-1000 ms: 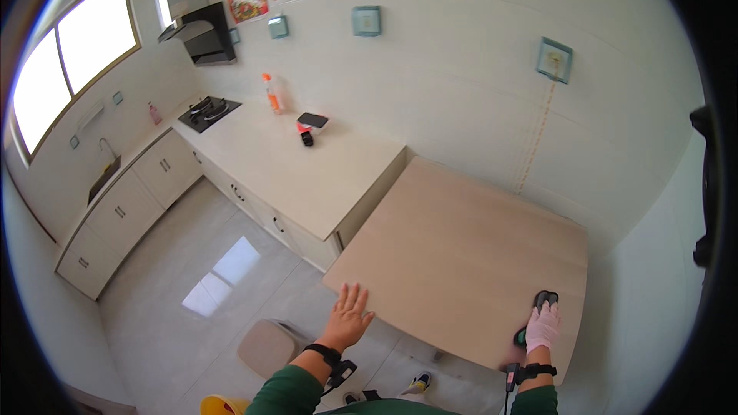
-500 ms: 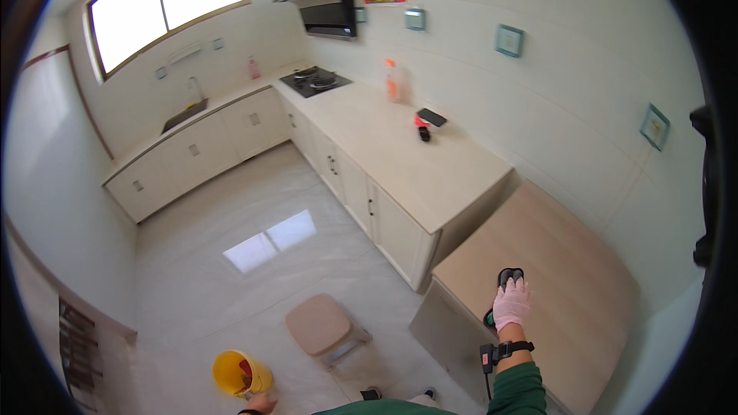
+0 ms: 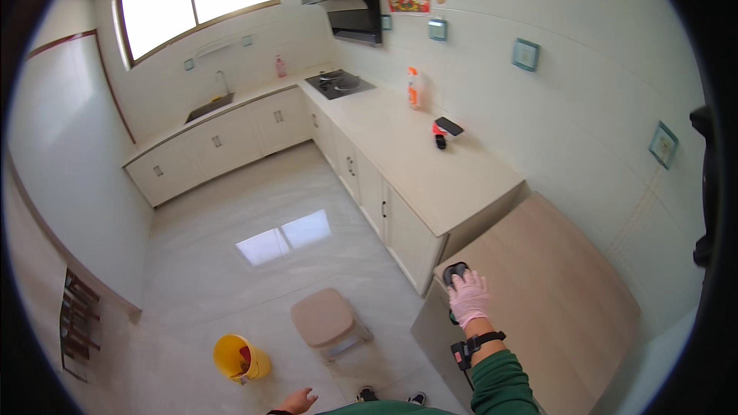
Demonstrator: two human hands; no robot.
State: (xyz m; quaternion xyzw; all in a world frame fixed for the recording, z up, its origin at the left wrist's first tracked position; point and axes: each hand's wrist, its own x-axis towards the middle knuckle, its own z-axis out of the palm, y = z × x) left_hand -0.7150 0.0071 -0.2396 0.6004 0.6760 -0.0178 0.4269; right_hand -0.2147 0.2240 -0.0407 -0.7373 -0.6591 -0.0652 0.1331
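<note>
My right hand point(image 3: 469, 300), in a pink glove, is bent over a black object point(image 3: 455, 272) near the left corner of the wooden tabletop point(image 3: 553, 292). A bit of dark green shows beside the palm; the exact kind of the object cannot be made out. A black strap with a small box point(image 3: 465, 353) is round that wrist. My left hand point(image 3: 298, 401), with no glove in sight, hangs low at the lower edge with fingers apart and nothing in it. Left of it a yellow bucket point(image 3: 261, 365) stands on the floor with something red inside.
A beige stool point(image 3: 321, 317) stands in front of me on the grey floor. Beyond the tabletop runs a white counter point(image 3: 430, 184) with a phone point(image 3: 449, 127), an orange spray bottle point(image 3: 413, 91) and a gas hob point(image 3: 340, 84). Further off is a sink point(image 3: 209, 107) under the window.
My right hand and the black object have slid left across the tabletop toward its edge. My left hand has moved right, away from the bucket. The whole view has shifted slightly.
</note>
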